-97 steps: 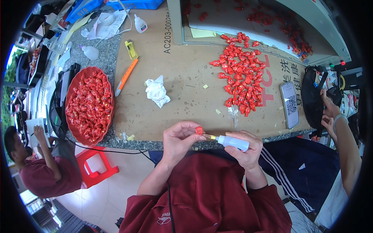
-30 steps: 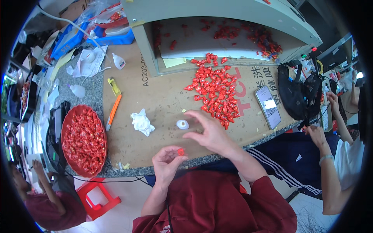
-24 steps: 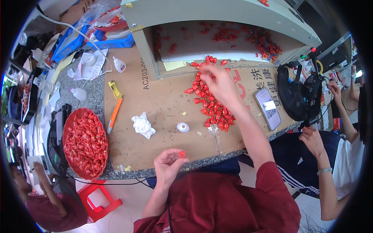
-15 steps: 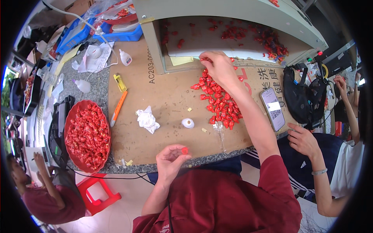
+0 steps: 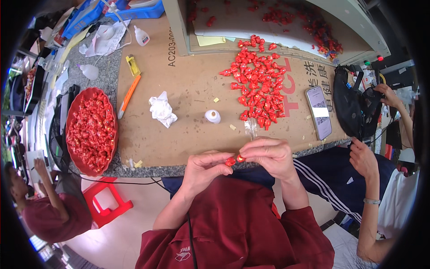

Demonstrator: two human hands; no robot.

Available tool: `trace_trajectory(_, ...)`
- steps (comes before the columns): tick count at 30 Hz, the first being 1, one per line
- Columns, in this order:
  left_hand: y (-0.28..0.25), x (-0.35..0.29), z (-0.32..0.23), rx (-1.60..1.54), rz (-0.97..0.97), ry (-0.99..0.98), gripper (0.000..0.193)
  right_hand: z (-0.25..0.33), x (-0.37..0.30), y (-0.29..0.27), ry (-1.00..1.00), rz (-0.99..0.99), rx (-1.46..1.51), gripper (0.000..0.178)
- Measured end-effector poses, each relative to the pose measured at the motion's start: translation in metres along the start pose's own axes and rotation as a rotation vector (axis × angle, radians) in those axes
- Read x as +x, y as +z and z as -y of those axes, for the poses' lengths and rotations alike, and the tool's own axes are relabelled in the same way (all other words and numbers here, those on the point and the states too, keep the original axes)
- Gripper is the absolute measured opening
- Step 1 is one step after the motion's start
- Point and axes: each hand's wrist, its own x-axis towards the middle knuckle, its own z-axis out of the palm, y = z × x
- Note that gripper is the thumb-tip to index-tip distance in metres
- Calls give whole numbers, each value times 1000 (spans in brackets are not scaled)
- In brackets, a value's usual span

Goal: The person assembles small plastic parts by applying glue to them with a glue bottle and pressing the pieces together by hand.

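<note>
Just past the table's near edge my two hands meet. My left hand [image 5: 202, 170] pinches a small red plastic piece [image 5: 230, 162] between thumb and fingertips. Against or very near it, a second small red piece with a gold-coloured spot [image 5: 241, 158] sits in the fingertips of my right hand [image 5: 272, 158]. Whether the two pieces touch is too small to tell. Beyond my right hand, many loose red pieces [image 5: 257, 85] lie spread on the cardboard sheet [image 5: 192, 89]. A small white squeeze bottle [image 5: 212, 116] stands beyond my left hand.
At left, a red scalloped tray [image 5: 117, 134] is heaped with red pieces. Crumpled tissue [image 5: 162, 110], an orange cutter [image 5: 129, 96] and a phone [image 5: 319, 113] lie on the cardboard. A grey open-fronted cabinet [image 5: 179, 27] stands behind. A co-worker's hand [image 5: 363, 158] is at right.
My right hand has come back from the cabinet front to my left hand, bringing a small red piece. The left hand still pinches its piece. The whole view has shifted slightly.
</note>
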Motion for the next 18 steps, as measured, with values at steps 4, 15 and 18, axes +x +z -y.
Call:
trace_trajectory(4,5,-1,-2,1,-1,1,27,-2,-4,7,-78,29,-78,20)
trace_trajectory(15,9,-3,0,423,-78,273,30,-4,-9,12,-13,6,-118,18)
trace_trajectory(18,12,-5,-1,558,-152,357,29,5,-10,21,183,-98,-100,18)
